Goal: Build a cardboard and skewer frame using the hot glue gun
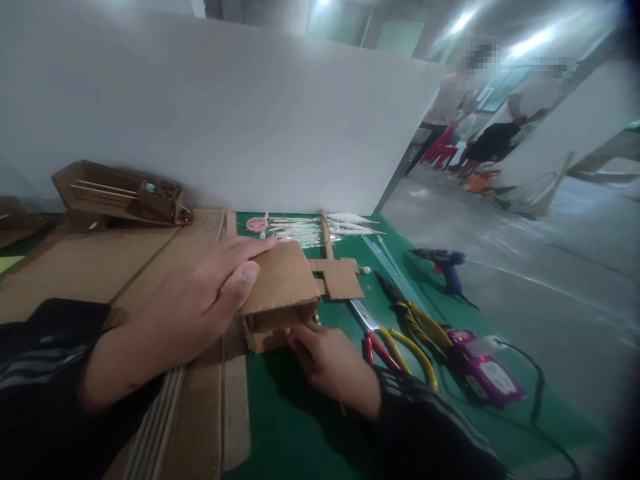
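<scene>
My left hand (200,293) grips a small brown cardboard box (277,277) from its left side, thumb and fingers lying over its top face. The box's open end faces me, tilted. At its lower right edge is my right hand (333,360), fingers pinched together. A bit of something striped shows above those fingers and a thin brown tip below the palm, but what they hold is mostly hidden. Flat cardboard cutouts (343,279) lie just beyond the box. Right of them are red-and-yellow-handled scissors (373,330).
Yellow-handled pliers (420,320), a purple box with a cable (487,370) and a blue glue gun (445,263) lie right on the green table (285,427). Skewers and glue sticks lie behind. Cardboard sheets (150,253) and a cardboard model (120,197) are left; people stand far right.
</scene>
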Motion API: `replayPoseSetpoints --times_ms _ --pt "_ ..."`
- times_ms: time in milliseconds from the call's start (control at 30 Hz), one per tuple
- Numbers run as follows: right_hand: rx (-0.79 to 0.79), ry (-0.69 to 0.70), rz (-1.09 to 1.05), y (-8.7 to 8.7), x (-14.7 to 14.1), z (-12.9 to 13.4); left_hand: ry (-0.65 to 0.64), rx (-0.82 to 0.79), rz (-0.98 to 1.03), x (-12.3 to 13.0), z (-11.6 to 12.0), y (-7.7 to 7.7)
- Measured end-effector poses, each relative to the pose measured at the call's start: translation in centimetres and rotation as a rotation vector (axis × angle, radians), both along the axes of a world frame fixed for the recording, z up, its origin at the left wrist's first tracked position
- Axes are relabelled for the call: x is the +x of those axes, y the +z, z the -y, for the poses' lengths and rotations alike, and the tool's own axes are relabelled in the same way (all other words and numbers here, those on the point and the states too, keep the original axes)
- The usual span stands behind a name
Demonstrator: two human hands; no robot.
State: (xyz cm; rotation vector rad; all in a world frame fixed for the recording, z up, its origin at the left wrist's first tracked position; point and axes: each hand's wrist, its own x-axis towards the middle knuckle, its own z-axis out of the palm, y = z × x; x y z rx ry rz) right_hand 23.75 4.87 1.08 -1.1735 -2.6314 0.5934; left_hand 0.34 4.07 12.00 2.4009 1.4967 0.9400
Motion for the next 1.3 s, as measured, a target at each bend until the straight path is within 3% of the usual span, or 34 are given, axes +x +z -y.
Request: replayPoseSetpoints --times_ms 200,533,800,1000,1300 --pt "-0.032 0.074 -0.008 -1.0 -0.4 -0.7 -0.012 0.037 -0.001 -0.2 -0.2 -0.3" --pt "-0.004 0.042 0.036 0.2 0.3 -0.4 -0.002 0.012 0.006 -0.1 0.0 -0.2" --pt "-0.017 0.041 0.020 0.1 0.3 -0.4 -0.009 -0.001 -0.003 0.0 0.0 0.0" --pt "0.004 0.065 0.030 0.4 0.5 -0.3 -0.017 0.098 -0.016 -0.3 -0.3 -0.7" --pt "-0.021 0.087 -0.057 0.5 0.6 -0.1 -0.009 0.050 -0.022 0.1 0.0 -0.2"
